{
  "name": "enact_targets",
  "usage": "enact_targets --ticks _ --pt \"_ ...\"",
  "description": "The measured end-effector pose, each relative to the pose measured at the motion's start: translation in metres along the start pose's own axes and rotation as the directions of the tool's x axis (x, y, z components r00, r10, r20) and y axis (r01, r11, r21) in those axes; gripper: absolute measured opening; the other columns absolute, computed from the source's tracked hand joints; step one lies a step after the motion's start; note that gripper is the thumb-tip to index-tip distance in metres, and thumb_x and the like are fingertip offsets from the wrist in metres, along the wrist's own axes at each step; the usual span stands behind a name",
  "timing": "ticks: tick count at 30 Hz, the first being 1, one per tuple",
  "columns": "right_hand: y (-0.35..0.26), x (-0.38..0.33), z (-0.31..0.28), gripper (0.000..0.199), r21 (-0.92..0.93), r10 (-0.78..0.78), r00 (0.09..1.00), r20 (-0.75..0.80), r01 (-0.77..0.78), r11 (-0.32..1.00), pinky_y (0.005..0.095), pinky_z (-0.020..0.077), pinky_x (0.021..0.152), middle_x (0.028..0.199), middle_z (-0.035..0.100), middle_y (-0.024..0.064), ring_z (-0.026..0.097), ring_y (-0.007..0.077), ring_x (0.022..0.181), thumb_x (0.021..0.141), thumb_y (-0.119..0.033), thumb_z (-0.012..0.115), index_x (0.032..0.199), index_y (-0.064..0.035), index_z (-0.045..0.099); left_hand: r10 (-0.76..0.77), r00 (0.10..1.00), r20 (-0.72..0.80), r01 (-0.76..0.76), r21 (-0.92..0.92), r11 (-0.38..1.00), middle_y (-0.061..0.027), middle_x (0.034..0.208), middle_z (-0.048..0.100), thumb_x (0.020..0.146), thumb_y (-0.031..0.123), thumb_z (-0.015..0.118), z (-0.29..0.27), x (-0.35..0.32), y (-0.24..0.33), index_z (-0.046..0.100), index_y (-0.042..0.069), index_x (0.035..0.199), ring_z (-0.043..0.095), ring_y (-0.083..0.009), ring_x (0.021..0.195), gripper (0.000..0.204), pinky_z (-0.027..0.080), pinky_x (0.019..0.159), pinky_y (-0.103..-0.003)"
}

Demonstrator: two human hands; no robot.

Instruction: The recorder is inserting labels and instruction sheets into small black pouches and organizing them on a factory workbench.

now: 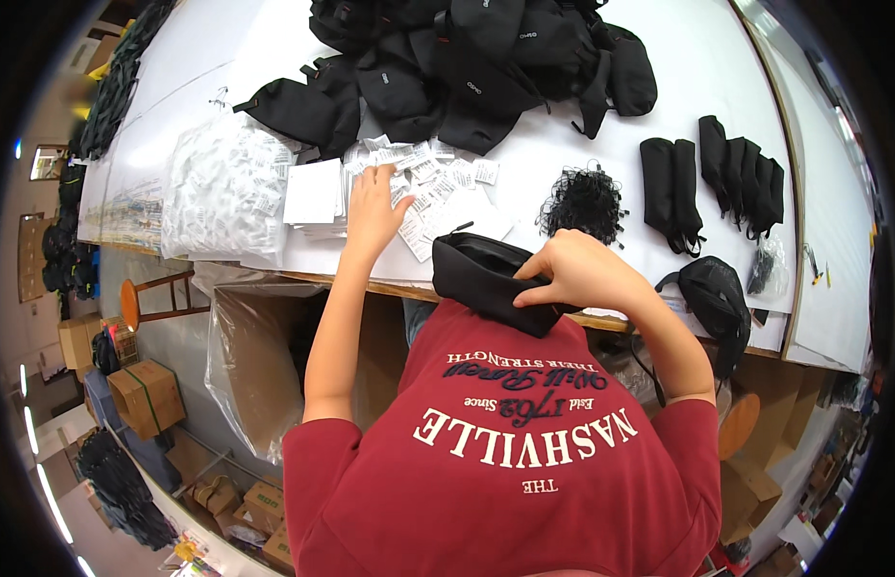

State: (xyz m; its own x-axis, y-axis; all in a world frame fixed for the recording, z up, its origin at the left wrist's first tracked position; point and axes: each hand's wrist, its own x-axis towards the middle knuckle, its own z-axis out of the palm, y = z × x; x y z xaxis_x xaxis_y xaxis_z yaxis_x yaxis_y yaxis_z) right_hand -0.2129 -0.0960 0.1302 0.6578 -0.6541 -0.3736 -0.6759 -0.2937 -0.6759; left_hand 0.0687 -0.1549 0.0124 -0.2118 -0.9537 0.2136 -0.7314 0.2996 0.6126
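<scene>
A black zippered pouch (472,279) lies at the table's near edge, against my shirt, its top gaping. My right hand (587,274) grips the pouch's right side, thumb and fingers pinching the rim. My left hand (373,212) reaches flat over a spread of small printed white labels (430,188), fingers stretched and thumb apart. Beside it on the left is a stack of white cards (313,192). I cannot tell whether a label is under the fingertips.
Black bags (447,77) are heaped at the back. A clear plastic bag of labels (226,192) sits at left. To the right lie a tangle of black cords (584,204), rolled black pouches (669,188) and a black mesh bag (717,303). A plastic-lined box (246,356) stands below the table.
</scene>
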Motion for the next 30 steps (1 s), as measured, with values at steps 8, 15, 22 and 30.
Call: enact_targets --ticks 8,15,22,30 --pt "0.000 -0.014 -0.004 0.020 -0.131 -0.055 0.983 -0.175 0.032 0.991 0.0355 0.0482 0.058 0.059 0.061 0.0119 0.060 0.0285 0.058 0.074 -0.025 0.068 0.089 -0.0136 0.073 -0.060 0.982 -0.181 0.086 0.138 0.987 -0.0089 0.083 0.063 0.082 0.013 0.065 0.000 0.007 -0.015 0.063 0.001 0.093 0.058 -0.0235 0.082 0.016 0.045 0.079 -0.032" --pt "-0.007 -0.006 -0.012 0.018 -0.382 -0.243 0.907 -0.344 0.101 0.918 0.0322 0.0425 0.046 0.052 0.056 0.0093 0.055 0.0252 0.046 0.075 -0.022 0.068 0.090 -0.0158 0.073 0.317 0.947 -0.054 -0.319 -0.262 0.911 -0.0065 0.102 0.063 0.081 0.013 0.067 -0.042 0.010 0.102 0.067 0.007 0.093 0.056 -0.0215 0.099 0.014 0.039 0.089 -0.034" --pt "-0.015 -0.010 -0.016 0.022 -0.286 -0.299 0.755 -0.583 0.154 0.946 0.0303 0.0375 0.043 0.051 0.053 0.0079 0.046 0.0215 0.040 0.071 -0.018 0.073 0.093 -0.0166 0.073 -0.161 0.984 0.070 0.109 -0.963 0.248 -0.0084 0.135 0.042 0.074 0.044 0.074 -0.018 -0.007 0.082 0.030 0.007 0.139 0.040 -0.0229 0.125 0.087 0.028 0.106 -0.035" --pt "-0.026 -0.003 0.005 0.020 -0.021 -0.123 0.698 -0.705 0.152 0.988 0.0284 0.0379 0.042 0.050 0.053 0.0088 0.050 0.0201 0.040 0.078 -0.023 0.070 0.095 -0.0134 0.072 -0.306 0.884 0.355 0.237 -0.902 -0.361 -0.0051 0.112 0.060 0.085 0.021 0.066 0.013 -0.013 0.100 0.051 0.008 0.121 0.058 -0.0192 0.104 0.041 0.047 0.092 -0.034"
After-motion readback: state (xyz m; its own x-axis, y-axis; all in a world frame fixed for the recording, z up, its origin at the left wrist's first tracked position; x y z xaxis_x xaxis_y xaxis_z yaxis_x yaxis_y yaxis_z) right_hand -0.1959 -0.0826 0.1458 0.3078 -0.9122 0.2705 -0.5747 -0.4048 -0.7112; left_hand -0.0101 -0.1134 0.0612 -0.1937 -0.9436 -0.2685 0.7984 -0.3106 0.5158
